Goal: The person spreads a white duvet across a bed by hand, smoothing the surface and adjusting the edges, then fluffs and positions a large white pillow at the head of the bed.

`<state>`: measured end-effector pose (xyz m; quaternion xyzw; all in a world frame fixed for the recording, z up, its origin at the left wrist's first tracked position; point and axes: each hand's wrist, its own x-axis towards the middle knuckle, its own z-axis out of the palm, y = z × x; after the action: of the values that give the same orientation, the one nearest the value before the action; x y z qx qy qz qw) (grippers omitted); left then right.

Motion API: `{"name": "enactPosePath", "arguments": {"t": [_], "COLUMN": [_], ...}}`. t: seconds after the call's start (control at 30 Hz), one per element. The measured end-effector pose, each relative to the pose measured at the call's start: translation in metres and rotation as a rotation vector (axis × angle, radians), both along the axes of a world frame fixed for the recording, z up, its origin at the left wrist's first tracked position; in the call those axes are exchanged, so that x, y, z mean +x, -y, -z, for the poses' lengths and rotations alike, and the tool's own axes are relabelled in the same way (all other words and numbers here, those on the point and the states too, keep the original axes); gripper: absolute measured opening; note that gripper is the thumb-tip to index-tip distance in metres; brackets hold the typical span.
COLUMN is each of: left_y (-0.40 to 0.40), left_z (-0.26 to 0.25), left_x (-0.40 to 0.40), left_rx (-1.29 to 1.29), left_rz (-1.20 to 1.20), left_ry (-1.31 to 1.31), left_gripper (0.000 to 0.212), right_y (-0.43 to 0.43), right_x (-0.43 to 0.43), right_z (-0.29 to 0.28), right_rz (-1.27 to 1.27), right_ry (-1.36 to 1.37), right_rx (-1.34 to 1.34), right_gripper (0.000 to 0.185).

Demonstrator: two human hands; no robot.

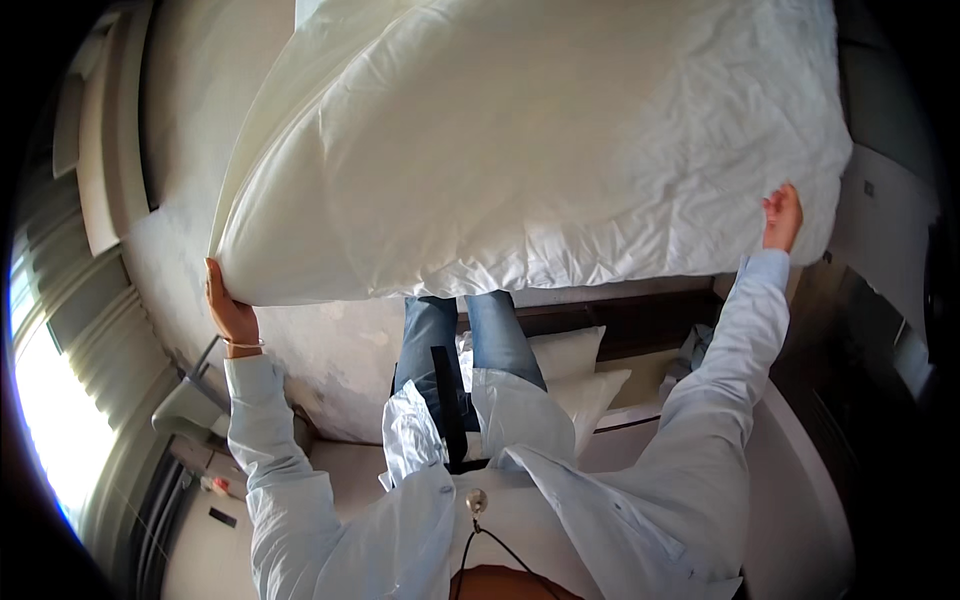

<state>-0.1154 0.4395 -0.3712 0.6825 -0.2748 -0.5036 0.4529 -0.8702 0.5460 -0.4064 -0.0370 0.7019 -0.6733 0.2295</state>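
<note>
A white duvet [517,150] spreads in front of me, its near edge gathered into wrinkles and hanging across my legs. At the near left corner my left hand [235,315] grips the duvet, the fingers along its edge. A thin cover layer [259,139] shows along the left side of the thicker duvet. Over near the right corner, my right hand [783,216] lies on top of the duvet with its fingers curled. Whether fabric is pinched in those fingers is not clear.
Mottled carpet [330,352] covers the floor at left. White pillows [574,356] lie by my legs, near a dark wooden panel [652,319]. A grey chair [184,409] stands near the curtains [97,322]. Grey cloth [688,360] sits at right; a dark flat object [223,517] at lower left.
</note>
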Motion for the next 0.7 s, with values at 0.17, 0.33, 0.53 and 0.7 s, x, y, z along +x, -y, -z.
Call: {"name": "enactPosePath", "arguments": {"t": [0.17, 0.33, 0.53, 0.7], "left_y": [0.038, 0.059, 0.000, -0.045], "left_z": [0.009, 0.016, 0.042, 0.068], "left_x": [-0.008, -0.030, -0.052, -0.121], "left_rx": [0.187, 0.528, 0.595, 0.577], "left_rz": [0.027, 0.321, 0.762, 1.143], "left_ry": [-0.302, -0.081, 0.146, -0.049], "left_gripper": [0.041, 0.053, 0.054, 0.060], "right_y": [0.004, 0.043, 0.100, 0.112], "right_x": [0.035, 0.080, 0.087, 0.089], "right_z": [0.056, 0.115, 0.166, 0.229], "right_rz": [-0.602, -0.462, -0.360, -0.289], "right_ry": [0.208, 0.223, 0.168, 0.134], "right_rx": [0.521, 0.678, 0.933, 0.978], "right_gripper": [0.024, 0.047, 0.074, 0.057]}}
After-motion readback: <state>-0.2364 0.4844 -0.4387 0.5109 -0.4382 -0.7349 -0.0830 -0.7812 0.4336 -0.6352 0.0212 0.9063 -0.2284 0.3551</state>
